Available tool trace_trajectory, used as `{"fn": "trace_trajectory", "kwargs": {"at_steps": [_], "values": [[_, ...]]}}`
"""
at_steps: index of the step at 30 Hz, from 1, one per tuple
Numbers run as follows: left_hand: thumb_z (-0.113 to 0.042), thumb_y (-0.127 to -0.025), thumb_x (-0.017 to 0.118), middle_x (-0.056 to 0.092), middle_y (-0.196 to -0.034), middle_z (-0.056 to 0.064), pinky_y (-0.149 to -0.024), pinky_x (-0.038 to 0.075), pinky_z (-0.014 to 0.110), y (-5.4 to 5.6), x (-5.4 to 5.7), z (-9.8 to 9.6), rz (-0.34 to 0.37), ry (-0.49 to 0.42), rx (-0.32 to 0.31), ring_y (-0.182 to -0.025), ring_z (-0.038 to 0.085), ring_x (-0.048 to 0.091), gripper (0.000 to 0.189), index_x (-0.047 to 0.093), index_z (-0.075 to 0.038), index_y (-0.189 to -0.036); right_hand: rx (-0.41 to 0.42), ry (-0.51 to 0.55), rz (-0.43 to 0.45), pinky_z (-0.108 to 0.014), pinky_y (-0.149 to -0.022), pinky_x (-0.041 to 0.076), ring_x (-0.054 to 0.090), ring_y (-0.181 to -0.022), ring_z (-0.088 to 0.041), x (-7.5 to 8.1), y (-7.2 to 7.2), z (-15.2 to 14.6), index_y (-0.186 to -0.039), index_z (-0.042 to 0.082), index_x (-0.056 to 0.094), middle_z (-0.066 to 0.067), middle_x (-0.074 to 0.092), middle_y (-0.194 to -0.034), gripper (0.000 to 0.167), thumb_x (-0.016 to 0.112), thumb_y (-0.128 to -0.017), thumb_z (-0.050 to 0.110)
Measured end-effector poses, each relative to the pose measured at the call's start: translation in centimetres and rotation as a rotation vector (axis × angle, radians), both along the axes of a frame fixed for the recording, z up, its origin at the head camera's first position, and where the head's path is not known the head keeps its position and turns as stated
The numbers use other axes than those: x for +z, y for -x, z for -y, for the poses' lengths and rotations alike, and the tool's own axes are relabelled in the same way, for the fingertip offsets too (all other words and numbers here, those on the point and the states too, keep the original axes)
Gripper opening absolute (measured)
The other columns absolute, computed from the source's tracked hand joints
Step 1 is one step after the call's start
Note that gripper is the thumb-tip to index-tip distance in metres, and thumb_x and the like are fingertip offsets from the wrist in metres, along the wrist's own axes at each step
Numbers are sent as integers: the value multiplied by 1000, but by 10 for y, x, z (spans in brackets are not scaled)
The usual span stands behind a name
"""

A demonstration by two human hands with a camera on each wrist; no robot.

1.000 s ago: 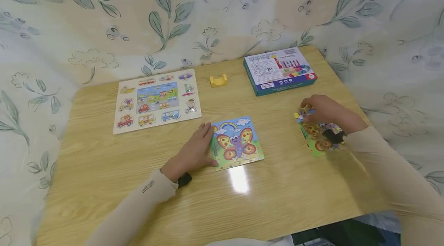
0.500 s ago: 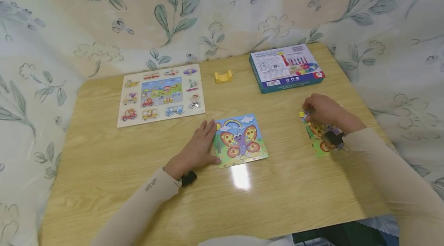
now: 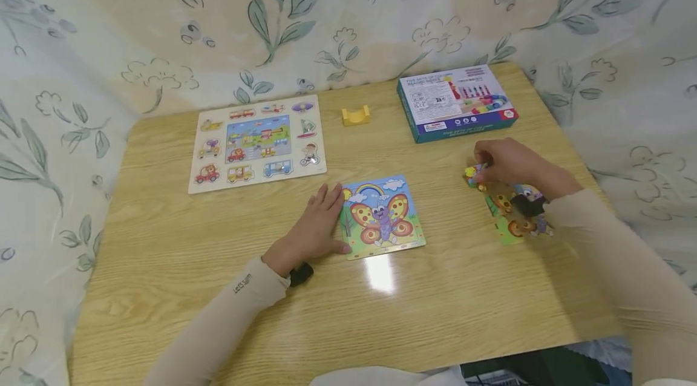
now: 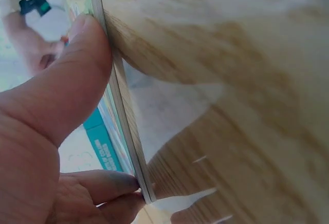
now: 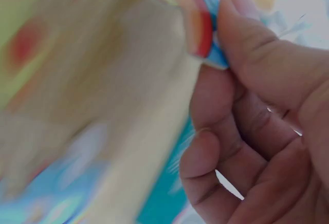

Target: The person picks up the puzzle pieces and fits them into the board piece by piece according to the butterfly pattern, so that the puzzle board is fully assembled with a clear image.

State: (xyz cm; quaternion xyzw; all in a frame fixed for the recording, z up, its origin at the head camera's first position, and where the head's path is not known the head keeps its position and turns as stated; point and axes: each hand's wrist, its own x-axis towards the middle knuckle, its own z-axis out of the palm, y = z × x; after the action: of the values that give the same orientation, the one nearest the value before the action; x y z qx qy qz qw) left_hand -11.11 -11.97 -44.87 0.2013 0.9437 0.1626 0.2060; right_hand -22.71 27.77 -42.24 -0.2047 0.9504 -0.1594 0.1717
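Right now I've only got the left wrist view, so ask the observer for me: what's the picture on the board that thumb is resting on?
Observer: The head view shows that the picture board has a smiling purple butterfly with spotted wings.
Operator: And what's in the right hand?
Observer: The right wrist view shows thumb and finger pinching a puzzle piece printed in red, orange and blue.
Operator: Anything between the vehicle puzzle and the box?
Observer: Yes, the head view shows a yellow block with a curved notch in its top, near the table's back edge.
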Motion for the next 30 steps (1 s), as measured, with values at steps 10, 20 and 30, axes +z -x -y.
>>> {"fn": "trace_trajectory", "kwargs": {"at_steps": [10, 20, 30], "values": [[-50, -68, 83, 3, -163, 9, -118, 4, 59, 2, -2, -16, 7, -26, 9, -146, 41, -14, 119, 15, -3, -153, 212, 286, 120, -27, -62, 42, 50, -69, -14, 7, -24, 126, -85, 10, 58, 1, 57, -74, 22, 78, -81, 20], [-53, -63, 84, 8, -163, 6, -116, 2, 63, 8, -6, -36, 1, -10, 4, -146, 42, -13, 120, 21, -4, -153, 127, 115, 101, -25, -56, 40, 51, -64, -15, -15, -30, 173, -85, 10, 58, -1, 60, -76, 29, 79, -78, 30], [-53, -62, 85, 10, -163, 4, -117, 2, 61, 14, -1, -47, 5, 7, -3, -148, 40, -10, 121, 21, -5, -153, 37, 21, 56, -26, -54, 39, 51, -63, -16, -19, -25, 170, -83, 12, 57, -1, 57, -74, 32, 73, -83, 40]]}}
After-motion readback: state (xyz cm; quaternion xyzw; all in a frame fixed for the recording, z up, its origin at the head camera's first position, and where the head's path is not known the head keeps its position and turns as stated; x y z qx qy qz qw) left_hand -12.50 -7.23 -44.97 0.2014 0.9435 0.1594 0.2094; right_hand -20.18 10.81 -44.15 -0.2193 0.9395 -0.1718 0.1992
